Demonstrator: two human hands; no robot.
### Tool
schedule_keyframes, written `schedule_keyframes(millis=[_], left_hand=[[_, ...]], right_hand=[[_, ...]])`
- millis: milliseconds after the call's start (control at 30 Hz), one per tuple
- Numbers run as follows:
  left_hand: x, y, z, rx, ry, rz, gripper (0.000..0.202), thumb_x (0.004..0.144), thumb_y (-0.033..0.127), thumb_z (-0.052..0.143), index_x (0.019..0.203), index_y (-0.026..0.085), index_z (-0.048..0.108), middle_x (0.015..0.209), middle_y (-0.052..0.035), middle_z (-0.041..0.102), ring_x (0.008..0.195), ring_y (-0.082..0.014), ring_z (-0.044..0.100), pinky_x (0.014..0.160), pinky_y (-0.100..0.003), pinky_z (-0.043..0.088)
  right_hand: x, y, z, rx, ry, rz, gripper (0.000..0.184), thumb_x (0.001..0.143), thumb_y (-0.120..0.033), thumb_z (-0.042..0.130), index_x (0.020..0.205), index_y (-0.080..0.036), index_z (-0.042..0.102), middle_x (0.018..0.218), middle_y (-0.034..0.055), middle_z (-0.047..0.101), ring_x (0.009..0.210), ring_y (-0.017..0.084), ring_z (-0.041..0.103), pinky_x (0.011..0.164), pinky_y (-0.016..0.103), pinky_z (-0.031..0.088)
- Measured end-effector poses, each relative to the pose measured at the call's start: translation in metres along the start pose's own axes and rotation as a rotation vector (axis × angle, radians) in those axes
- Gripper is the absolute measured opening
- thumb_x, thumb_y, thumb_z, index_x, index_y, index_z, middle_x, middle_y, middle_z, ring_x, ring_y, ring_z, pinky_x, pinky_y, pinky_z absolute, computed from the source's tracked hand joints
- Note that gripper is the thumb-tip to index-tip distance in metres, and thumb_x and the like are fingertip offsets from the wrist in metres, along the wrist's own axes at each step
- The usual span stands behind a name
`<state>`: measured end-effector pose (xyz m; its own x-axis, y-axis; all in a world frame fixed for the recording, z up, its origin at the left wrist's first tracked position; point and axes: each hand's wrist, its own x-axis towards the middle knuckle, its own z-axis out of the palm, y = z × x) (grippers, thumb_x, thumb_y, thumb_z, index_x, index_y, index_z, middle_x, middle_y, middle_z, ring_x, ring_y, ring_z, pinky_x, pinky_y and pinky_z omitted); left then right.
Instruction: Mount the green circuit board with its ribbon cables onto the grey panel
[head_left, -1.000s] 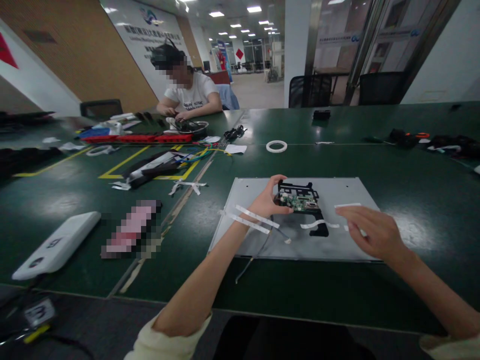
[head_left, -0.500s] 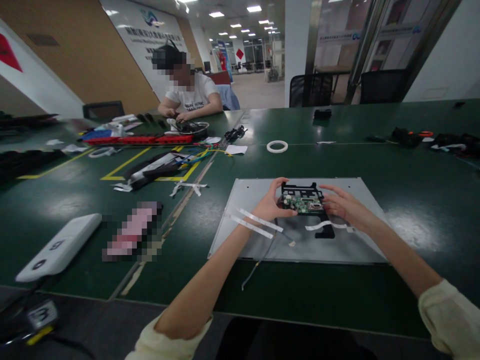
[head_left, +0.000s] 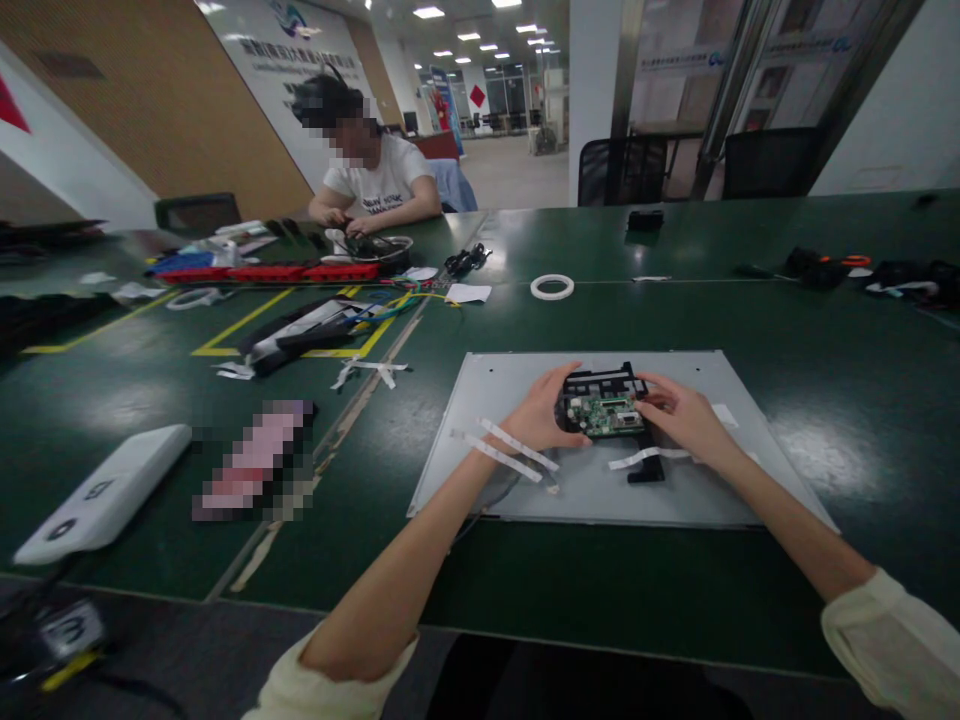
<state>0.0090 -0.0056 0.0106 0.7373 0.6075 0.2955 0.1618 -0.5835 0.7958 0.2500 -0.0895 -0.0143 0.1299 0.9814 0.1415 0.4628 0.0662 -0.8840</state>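
Note:
A grey metal panel (head_left: 525, 490) lies flat on the green table in front of me. On it rests a black plastic bracket (head_left: 607, 380) carrying a small green circuit board (head_left: 604, 413). My left hand (head_left: 541, 412) grips the bracket's left side, thumb and fingers curled round it. My right hand (head_left: 684, 420) holds the bracket's right side, fingers bent against the board's edge. Strips of white tape (head_left: 504, 448) lie across my left wrist and the panel, and another strip (head_left: 637, 458) crosses the bracket's lower leg.
A white tape roll (head_left: 553, 287) lies beyond the panel. A white device (head_left: 105, 492) and a blurred pink object (head_left: 251, 460) sit at the left. Another person (head_left: 375, 175) works at the far side among cables and red trays (head_left: 277, 272). Tools (head_left: 825, 268) lie far right.
My right hand has moved in from the panel's right side onto the bracket. My left hand has stayed on the bracket. The view has tilted slightly.

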Motion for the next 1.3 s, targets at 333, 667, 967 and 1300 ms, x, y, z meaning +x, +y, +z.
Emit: schedule_keyframes(millis=[333,667,967,1300], left_hand=[[0.001,-0.005,0.003,0.092,-0.025,-0.017,0.103,0.05,0.029,0.081,0.139,0.02,0.03,0.137,-0.0173,0.038,0.128,-0.0389,0.033,0.105,-0.059,0.02],[0.0,-0.01,-0.003,0.134,-0.071,-0.045,0.105,0.047,0.027,0.08,0.139,0.019,0.031,0.136,-0.0182,0.038,0.127,-0.0403,0.034,0.105,-0.057,0.023],[-0.002,-0.011,-0.002,0.126,-0.088,-0.069,0.114,0.045,0.031,0.08,0.143,0.02,0.022,0.147,-0.018,0.02,0.136,-0.0432,0.015,0.107,-0.062,0.013],[0.002,0.013,-0.009,0.16,-0.137,0.021,0.102,0.061,0.04,0.074,0.145,0.023,0.017,0.149,-0.0129,0.022,0.137,-0.0332,0.021,0.113,-0.051,0.018]], right_hand=[[-0.005,0.012,-0.011,-0.217,0.066,-0.177,0.033,0.086,-0.033,0.048,0.113,-0.02,0.06,0.108,0.0071,0.063,0.094,0.021,0.06,0.081,0.038,0.051],[-0.013,0.004,-0.008,-0.204,0.027,-0.181,0.03,0.086,-0.033,0.048,0.11,-0.022,0.062,0.108,0.0061,0.063,0.093,0.02,0.059,0.082,0.037,0.049],[-0.014,-0.001,-0.031,-0.221,-0.105,-0.065,0.023,0.082,-0.032,0.053,0.098,-0.021,0.065,0.101,0.0063,0.063,0.091,0.02,0.06,0.082,0.037,0.049],[-0.027,-0.018,-0.053,-0.219,-0.435,0.004,0.027,0.08,-0.04,0.056,0.1,-0.023,0.065,0.108,0.0049,0.059,0.095,0.019,0.057,0.087,0.036,0.046]])
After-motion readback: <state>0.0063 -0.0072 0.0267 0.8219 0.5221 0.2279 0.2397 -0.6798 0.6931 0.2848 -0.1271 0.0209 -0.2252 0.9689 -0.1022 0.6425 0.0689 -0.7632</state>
